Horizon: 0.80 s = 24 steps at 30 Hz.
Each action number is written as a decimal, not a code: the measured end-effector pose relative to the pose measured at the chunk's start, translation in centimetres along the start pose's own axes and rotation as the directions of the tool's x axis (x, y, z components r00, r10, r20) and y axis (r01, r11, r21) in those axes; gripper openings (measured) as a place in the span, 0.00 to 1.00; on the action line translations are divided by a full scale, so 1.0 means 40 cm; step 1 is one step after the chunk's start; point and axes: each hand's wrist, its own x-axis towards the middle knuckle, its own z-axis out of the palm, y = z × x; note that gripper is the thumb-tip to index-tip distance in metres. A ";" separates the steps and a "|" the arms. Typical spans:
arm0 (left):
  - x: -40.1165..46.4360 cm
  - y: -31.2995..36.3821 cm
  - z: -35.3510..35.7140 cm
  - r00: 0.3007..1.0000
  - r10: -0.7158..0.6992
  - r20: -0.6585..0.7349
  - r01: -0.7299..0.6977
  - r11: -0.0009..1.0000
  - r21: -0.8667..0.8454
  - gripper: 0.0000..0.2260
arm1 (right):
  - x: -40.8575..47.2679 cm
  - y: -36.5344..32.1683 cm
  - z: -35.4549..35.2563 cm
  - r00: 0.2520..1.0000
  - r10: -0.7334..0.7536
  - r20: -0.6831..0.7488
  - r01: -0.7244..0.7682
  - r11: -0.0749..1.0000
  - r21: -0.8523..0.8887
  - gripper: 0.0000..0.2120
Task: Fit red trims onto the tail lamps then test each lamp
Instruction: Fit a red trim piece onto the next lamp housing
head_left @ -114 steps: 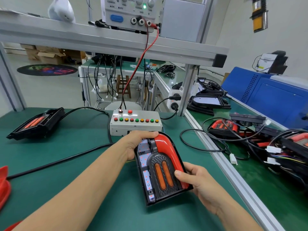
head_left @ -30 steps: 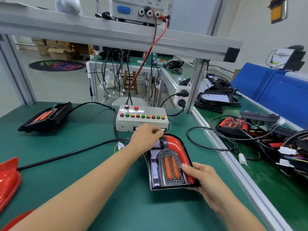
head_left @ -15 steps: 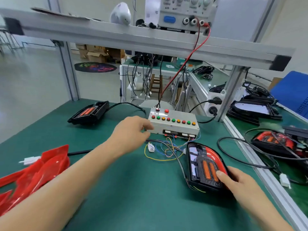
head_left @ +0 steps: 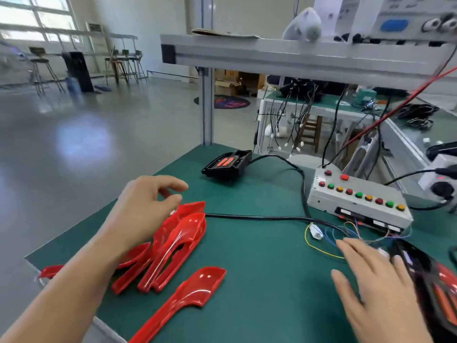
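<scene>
Green matting (head_left: 247,268) filled the lower frame. Red trims (head_left: 173,243) were heaped at lower left, one loose piece (head_left: 188,293) below them. The left hand (head_left: 141,209), fingers loosely spread and holding nothing, was poised above the heap; a single top trim should be pinched by its tip. At lower right the right hand (head_left: 376,288) was laid flat beside the tail lamp (head_left: 430,280).

Two tail lamps (head_left: 226,162) (head_left: 435,280) are seen on the bench, plus one button box (head_left: 358,201). Red trims (head_left: 178,243): roughly five, but the pile overlaps, so that count's shaky.
</scene>
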 end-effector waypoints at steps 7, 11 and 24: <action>-0.042 -0.135 -0.064 0.989 -0.142 -0.038 0.143 0.990 0.003 0.10 | 0.001 -0.168 0.095 0.964 -0.253 0.087 0.239 0.960 0.145 0.24; -0.063 -0.189 -0.060 0.980 -0.192 0.046 0.191 0.981 0.040 0.12 | 0.001 -0.246 0.108 0.890 -0.439 0.126 0.393 0.877 0.277 0.27; 0.006 -0.221 0.117 0.966 -0.249 -0.073 0.255 0.963 0.090 0.14 | -0.008 -0.351 0.177 0.706 -0.681 0.192 0.604 0.722 0.339 0.23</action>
